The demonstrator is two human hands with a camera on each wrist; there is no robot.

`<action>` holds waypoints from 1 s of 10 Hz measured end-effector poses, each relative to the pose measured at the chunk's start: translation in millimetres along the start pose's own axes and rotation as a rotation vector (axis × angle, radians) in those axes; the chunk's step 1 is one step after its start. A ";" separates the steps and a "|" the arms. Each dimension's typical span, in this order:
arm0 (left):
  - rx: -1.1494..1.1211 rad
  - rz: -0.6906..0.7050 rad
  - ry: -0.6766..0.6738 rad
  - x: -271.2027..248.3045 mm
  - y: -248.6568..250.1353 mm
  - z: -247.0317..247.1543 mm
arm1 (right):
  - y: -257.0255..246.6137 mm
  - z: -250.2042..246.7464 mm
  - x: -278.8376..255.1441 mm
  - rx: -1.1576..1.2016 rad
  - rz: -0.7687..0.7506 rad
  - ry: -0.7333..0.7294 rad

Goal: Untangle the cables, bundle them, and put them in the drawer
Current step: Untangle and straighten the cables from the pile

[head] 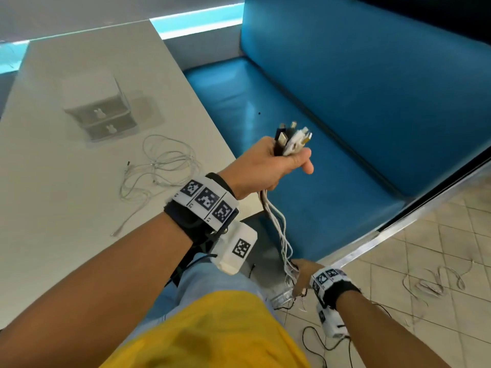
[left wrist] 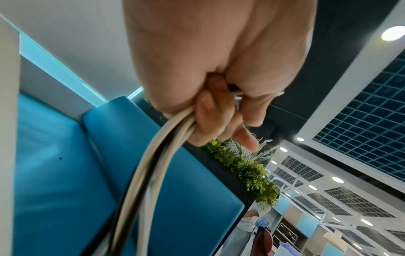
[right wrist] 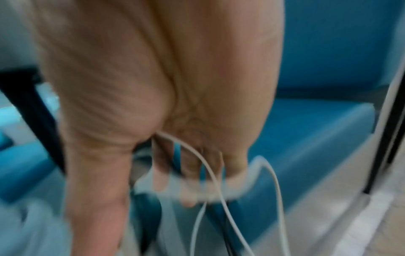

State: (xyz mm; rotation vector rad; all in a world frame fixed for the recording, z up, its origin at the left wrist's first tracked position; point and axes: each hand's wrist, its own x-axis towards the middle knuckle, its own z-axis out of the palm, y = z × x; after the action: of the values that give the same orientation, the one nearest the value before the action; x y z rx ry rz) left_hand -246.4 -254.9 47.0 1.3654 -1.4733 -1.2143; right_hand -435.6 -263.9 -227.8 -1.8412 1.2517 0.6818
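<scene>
Two small white drawers [head: 102, 112], both closed and with rabbit-shaped pulls, stand stacked at the far left of a pale table [head: 53, 208]. Just right of them, a loose tangle of thin white cables [head: 159, 166] lies on the tabletop. Further right, past the table edge and above a blue bench seat [head: 318, 168], the left hand [head: 265, 166] is raised, fist closed around a bunch of cables [head: 276, 224]. Their plugs [head: 292, 139] stick up out of the fist; the cords hang down. Lower right, the right hand [head: 303, 274] meets the hanging cords near the floor, and the blurred wrist view shows spread fingers [right wrist: 190, 173] with cords running through them. At far right, more cable [head: 435, 282] lies on the tiled floor. The raking fingers could likely catch on a knot and jerk plugs out of the raised fist, and trailing ends could snag on the floor cable.
</scene>
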 end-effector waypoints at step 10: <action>-0.060 -0.233 0.512 -98.7 -77.3 -99.9 | -323.1 -136.9 -137.9 0.046 -0.878 0.318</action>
State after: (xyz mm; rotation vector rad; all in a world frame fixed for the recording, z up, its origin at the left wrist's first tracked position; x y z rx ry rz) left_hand -118.6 -168.6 3.1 1.6859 -0.9332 -0.9376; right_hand -185.8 -244.8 54.0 -2.2431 0.5039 -0.1252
